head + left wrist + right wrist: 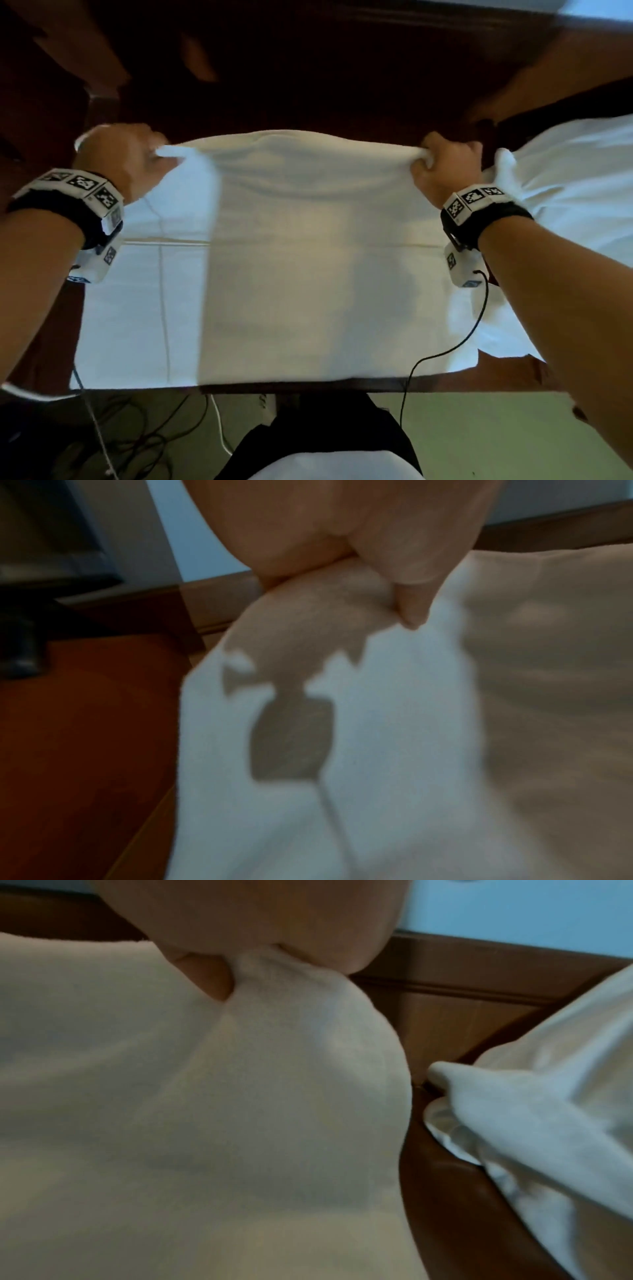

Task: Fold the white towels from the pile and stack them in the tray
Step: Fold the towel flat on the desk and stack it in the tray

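A white towel (308, 246) is stretched out in front of me above the dark wooden table. My left hand (137, 157) grips its far left corner, and my right hand (442, 164) grips its far right corner. The far edge runs taut between both fists, and the near edge hangs down to the table's front edge. In the left wrist view the thumb (411, 593) pinches bunched towel (394, 723). In the right wrist view the fingers (212, 980) squeeze a gathered fold of the towel (240, 1096). The pile of white towels (565, 192) lies to the right. No tray is in view.
The wooden table (496, 375) shows at the front right and under the pile (548, 1110). Dark wooden furniture (102, 51) stands behind. Wrist camera cables (445, 353) hang over the table's front edge to a floor with tangled wires (147, 431).
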Tool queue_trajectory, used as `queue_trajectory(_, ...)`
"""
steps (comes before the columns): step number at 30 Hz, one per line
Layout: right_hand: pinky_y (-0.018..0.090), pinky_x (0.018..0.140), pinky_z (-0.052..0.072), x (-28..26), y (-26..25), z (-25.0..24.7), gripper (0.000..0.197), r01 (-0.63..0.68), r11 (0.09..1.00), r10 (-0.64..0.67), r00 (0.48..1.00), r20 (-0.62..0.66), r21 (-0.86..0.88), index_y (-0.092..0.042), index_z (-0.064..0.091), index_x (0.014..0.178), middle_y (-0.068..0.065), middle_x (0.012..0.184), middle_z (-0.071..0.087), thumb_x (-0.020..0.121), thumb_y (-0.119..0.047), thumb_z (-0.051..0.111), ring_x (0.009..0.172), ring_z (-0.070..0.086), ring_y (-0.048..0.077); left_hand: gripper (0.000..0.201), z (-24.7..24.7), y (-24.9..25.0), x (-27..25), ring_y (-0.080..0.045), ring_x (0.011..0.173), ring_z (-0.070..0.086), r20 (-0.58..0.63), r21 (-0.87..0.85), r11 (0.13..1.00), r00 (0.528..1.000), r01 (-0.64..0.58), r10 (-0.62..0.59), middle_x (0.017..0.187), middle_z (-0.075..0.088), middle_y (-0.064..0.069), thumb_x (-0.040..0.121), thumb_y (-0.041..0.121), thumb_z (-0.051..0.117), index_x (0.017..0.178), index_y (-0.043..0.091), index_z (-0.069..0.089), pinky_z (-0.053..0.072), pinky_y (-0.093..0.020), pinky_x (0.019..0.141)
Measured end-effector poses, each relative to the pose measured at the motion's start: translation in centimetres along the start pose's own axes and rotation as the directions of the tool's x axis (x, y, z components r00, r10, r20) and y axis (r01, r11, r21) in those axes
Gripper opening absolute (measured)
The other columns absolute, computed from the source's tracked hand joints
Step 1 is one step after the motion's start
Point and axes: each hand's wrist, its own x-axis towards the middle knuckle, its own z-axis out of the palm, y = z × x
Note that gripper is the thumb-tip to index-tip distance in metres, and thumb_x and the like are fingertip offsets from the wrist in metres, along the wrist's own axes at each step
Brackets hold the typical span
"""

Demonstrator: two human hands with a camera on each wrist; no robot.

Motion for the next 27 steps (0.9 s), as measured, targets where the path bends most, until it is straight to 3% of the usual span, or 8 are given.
queue_trajectory(5,0.041,0.092,0.023,-9.5,-0.2,-1.3,0.011,0.037,0.999,-0.039,0.991,-0.129,-0.017,-0.016,0.049,0.085,0.004,0.085,0.050,0.084,-0.027,0.048,0.079,0.050,0.031,0.040,-0.7,-0.3,-9.3,-0.043,0.072,0.054,-0.188,0.140,0.979,0.967,-0.149,0.174,0.075,0.051,-0.018,0.089,0.040,0.054,0.084,0.004,0.070,0.036,-0.048,0.069)
queue_trajectory(10,0.043,0.086,0.025,-20.9,0.4,0.8,0.019,0.009,1.000,-0.006,0.972,-0.236,0.011,-0.012,0.060,0.088,0.008,0.088,0.054,0.076,-0.024,0.052,0.087,0.051,0.030,0.032,2.4,-0.5,-20.7,-0.039,0.075,0.056,-0.203,0.235,0.941,0.934,-0.244,0.293,0.082,0.055,-0.017,0.085,0.031,0.054,0.097,0.006,0.071,0.037,-0.048,0.070)
queue_trajectory(12,0.045,0.087,0.026,-25.0,0.9,2.9,0.021,-0.019,0.999,0.013,0.990,-0.140,-0.042,-0.014,0.062,0.091,0.007,0.092,0.056,0.074,-0.023,0.054,0.091,0.050,0.031,0.034,5.2,-0.7,-24.4,-0.038,0.075,0.057,-0.133,0.233,0.934,0.942,-0.272,0.308,0.084,0.057,-0.018,0.083,0.030,0.055,0.101,0.006,0.071,0.038,-0.048,0.069)
queue_trajectory(15,0.049,0.093,0.028,-29.5,1.4,5.7,0.025,-0.042,0.961,0.104,0.971,0.215,-0.275,-0.017,0.062,0.102,0.005,0.100,0.056,0.077,-0.019,0.059,0.101,0.048,0.031,0.035,9.8,-0.9,-28.2,-0.040,0.075,0.061,0.074,0.219,0.931,0.956,-0.292,0.283,0.086,0.060,-0.017,0.075,0.020,0.077,0.106,0.006,0.070,0.043,-0.050,0.067)
queue_trajectory(18,0.052,0.095,0.031,-31.7,2.0,7.0,0.034,-0.033,0.948,0.132,0.946,0.296,-0.316,-0.016,0.058,0.113,0.008,0.112,0.054,0.079,-0.021,0.061,0.106,0.046,0.033,0.050,12.0,-0.2,-29.6,-0.045,0.081,0.060,0.185,0.171,0.969,0.972,-0.178,0.146,0.096,0.063,-0.023,0.069,0.010,0.084,0.116,0.002,0.067,0.050,-0.055,0.065)
queue_trajectory(22,0.056,0.106,0.025,-31.2,2.1,7.5,0.058,0.034,0.969,0.041,0.954,0.297,-0.244,-0.020,0.043,0.138,0.012,0.148,0.036,0.083,-0.012,0.058,0.135,0.032,0.038,0.049,13.1,-0.3,-29.5,-0.053,0.111,0.052,0.112,0.096,0.985,0.985,-0.144,0.133,0.136,0.054,-0.026,0.083,0.015,0.059,0.132,0.007,0.063,0.051,-0.064,0.082)
queue_trajectory(25,0.055,0.117,0.014,-31.3,2.9,7.0,0.056,0.002,0.988,0.041,0.960,0.276,-0.151,-0.018,0.042,0.142,0.010,0.156,0.032,0.088,-0.007,0.052,0.146,0.023,0.035,0.055,13.6,-1.4,-30.5,-0.050,0.127,0.051,0.043,-0.026,0.995,0.995,-0.091,0.092,0.148,0.050,-0.022,0.085,-0.006,0.065,0.138,0.006,0.059,0.045,-0.062,0.103)
queue_trajectory(27,0.056,0.120,0.010,-32.4,3.9,6.9,0.058,0.012,0.991,0.027,0.958,0.286,-0.133,-0.016,0.038,0.147,0.010,0.160,0.028,0.091,-0.005,0.048,0.149,0.018,0.038,0.067,13.6,-1.5,-31.9,-0.047,0.132,0.049,0.015,-0.034,0.991,0.991,-0.132,0.133,0.151,0.048,-0.016,0.080,-0.011,0.069,0.143,0.008,0.055,0.042,-0.061,0.107)
